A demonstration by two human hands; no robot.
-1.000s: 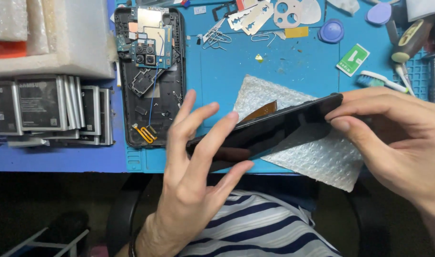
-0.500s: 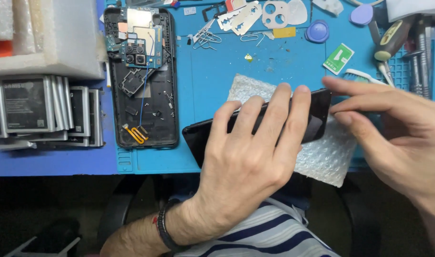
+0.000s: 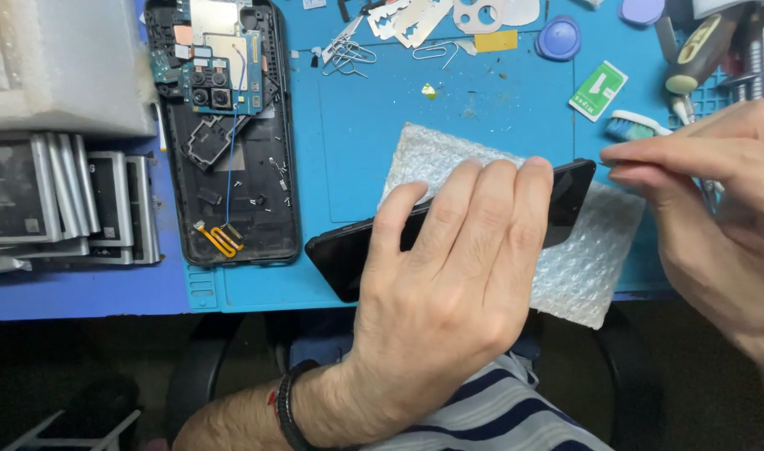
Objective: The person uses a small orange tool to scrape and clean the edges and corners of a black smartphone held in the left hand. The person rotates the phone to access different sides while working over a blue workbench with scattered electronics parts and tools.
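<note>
Black phone (image 3: 570, 205) lying across a sheet of bubble wrap (image 3: 591, 267) on the blue tabletop (image 3: 382, 117), long axis running from lower left to upper right — near corner toward the body, far corner toward the right hand. Left hand (image 3: 449, 292) spread flat over the middle of it, fingers (image 3: 490, 209) laid across the top face and pressing it down, not curled round it. Right hand (image 3: 716, 217) just beside the phone's upper right end, thumb and forefinger pinched together close to that corner; whether something thin is held between them, cannot tell. So: left hand directly on the phone, right hand at its far end, a small gap apart. To the left, well apart, an opened phone body (image 3: 223, 134) with circuit board showing, and a row of flat batteries (image 3: 64, 200).
</note>
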